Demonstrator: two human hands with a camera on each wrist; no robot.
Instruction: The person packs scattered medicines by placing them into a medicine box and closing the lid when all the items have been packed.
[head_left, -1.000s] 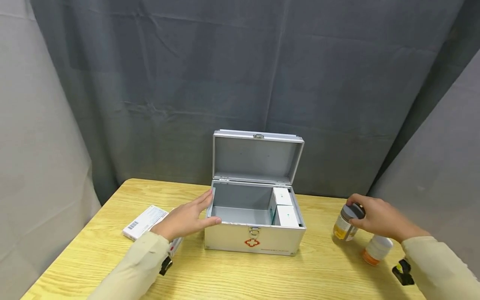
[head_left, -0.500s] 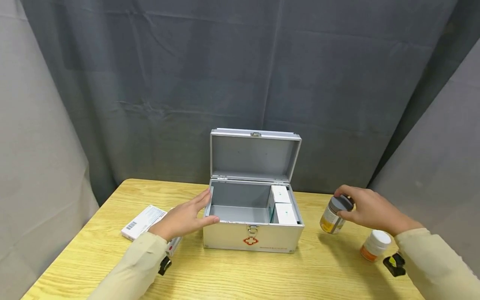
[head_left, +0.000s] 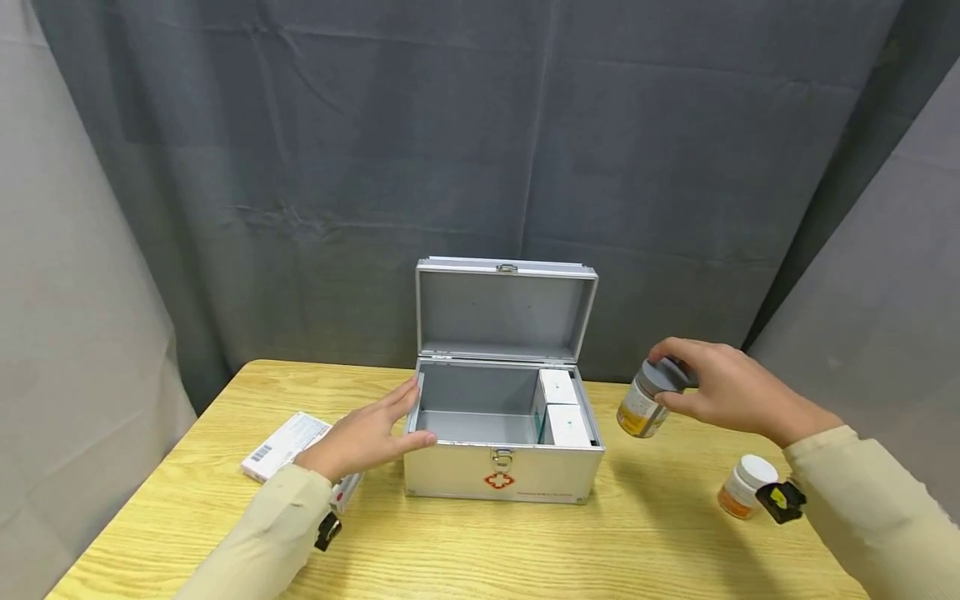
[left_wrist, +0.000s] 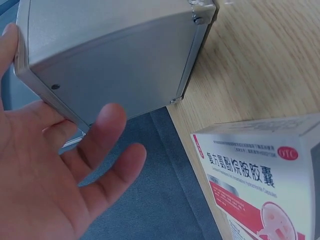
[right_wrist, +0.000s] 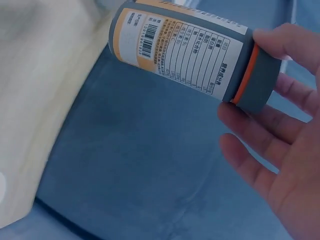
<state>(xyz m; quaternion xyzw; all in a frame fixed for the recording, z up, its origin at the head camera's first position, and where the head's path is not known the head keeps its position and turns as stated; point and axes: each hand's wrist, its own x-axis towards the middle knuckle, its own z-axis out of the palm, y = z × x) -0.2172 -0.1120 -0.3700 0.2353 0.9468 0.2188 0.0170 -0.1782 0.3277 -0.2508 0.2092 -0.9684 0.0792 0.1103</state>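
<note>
- Silvery metal forms a boxy, sharp-cornered case [head_left: 450,479], its hinged lid [head_left: 506,312] raised, with a wire-like latch [head_left: 502,457] and a red cross emblem [head_left: 498,481] on the smooth front.
- Left hand [head_left: 367,437]: fingers loosely extended, touching the case's left rim, the thumb by its front edge.
- Right hand [head_left: 731,392]: thumb and fingers grip the grey cap [right_wrist: 263,82] of a cylindrical bottle [head_left: 639,410], which tilts above the wood-grained table [head_left: 480,550], just right of the case. An orange ring [right_wrist: 246,75] circles the cap's edge; the label [right_wrist: 195,55] bears a ruled grid and barcode.
- White cartons [head_left: 567,425], crisp-edged, stand inside along the case's right wall.
- White-capped bottle [head_left: 737,490], squat, orange near its base, stands near the right sleeve [head_left: 862,500].
- Printed cartons [head_left: 285,446] are left of the case; the left arm partly hides them, so whether they touch is unclear.
- Grey cloth [head_left: 337,208], softly creased, hangs behind.
</note>
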